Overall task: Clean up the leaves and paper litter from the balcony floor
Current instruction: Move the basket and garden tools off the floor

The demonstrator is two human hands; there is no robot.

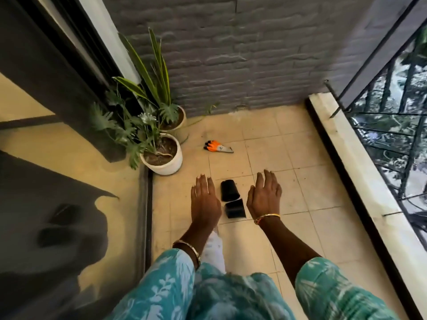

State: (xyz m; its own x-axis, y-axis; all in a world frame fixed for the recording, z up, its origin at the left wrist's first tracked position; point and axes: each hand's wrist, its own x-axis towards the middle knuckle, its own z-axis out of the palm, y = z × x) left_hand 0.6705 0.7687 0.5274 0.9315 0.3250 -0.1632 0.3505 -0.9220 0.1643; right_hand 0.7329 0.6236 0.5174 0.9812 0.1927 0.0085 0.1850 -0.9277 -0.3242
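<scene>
Black roll [229,190] and a flat black piece [235,209], maybe bags, lie mid-frame on the tile floor [300,192], long axis running up-frame. We've got left hand [204,200] and right hand [264,197] either side, fingers straight, empty, about equally near.

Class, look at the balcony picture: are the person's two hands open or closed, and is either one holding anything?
Both open and holding nothing. The left hand and right hand are held palm down with straight fingers above the tiled floor.

Two potted plants [161,144] in corner; orange glove [218,146] on tiles; railing [381,107] right.
</scene>
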